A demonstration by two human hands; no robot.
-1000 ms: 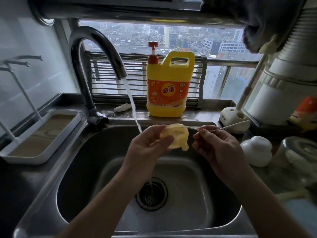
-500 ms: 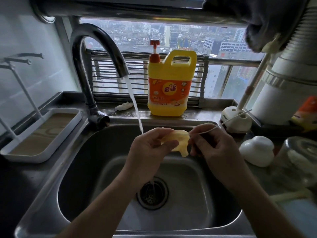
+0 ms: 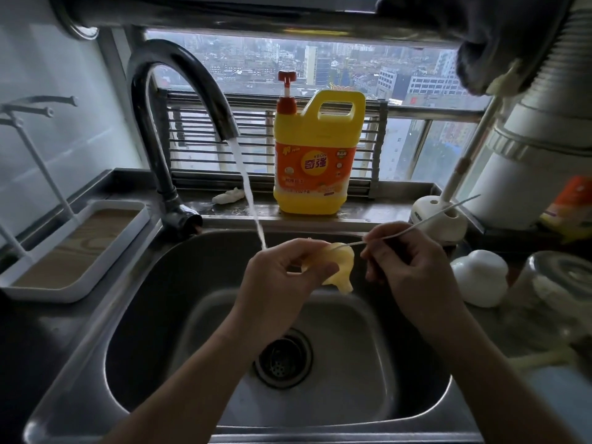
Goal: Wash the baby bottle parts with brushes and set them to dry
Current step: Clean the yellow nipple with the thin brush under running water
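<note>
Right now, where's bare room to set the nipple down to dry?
Free: the white wood-lined tray left of the curved dark faucet, and the ledge between faucet base and yellow detergent jug, save one small white scrap. Crowded: right counter, with white dome cap and glass jar.

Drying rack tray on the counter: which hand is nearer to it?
Left. The left hand holds the nipple over the sink, closer to the drying rack tray; the right hand, pinching the thin brush, is farther.
</note>
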